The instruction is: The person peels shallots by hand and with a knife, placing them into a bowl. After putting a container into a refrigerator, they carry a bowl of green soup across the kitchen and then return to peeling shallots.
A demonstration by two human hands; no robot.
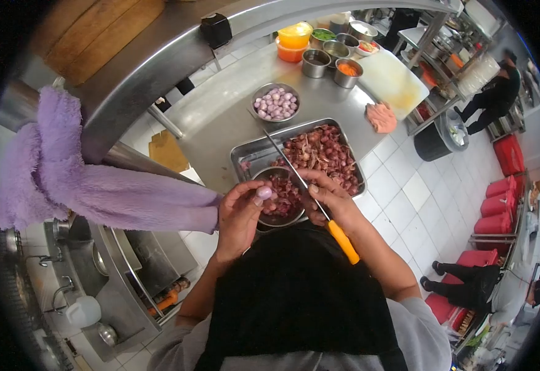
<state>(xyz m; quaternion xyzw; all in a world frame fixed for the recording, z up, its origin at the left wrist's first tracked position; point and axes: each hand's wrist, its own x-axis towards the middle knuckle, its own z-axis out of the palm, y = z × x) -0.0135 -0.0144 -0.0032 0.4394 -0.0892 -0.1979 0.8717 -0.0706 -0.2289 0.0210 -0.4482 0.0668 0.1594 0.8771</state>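
Note:
Between the fingertips of my left hand (240,211) is a peeled, pale purple shallot (264,192). My right hand (332,203) holds a knife (343,242) with a yellow handle, its long blade pointing up and left across the tray. Both hands are over a metal bowl (276,219) that holds reddish skins. The bowl sits at the near left part of a metal tray (245,150) heaped with unpeeled red shallots (325,151). Beyond the tray, a round bowl (256,111) holds peeled shallots (276,104).
Metal containers (316,67), orange tubs (290,52), a white cutting board (393,83) and a pink cloth (381,117) lie on the steel counter (211,127). Purple towels (128,198) hang at left. Two people (498,93) stand at right, near a bin (434,145).

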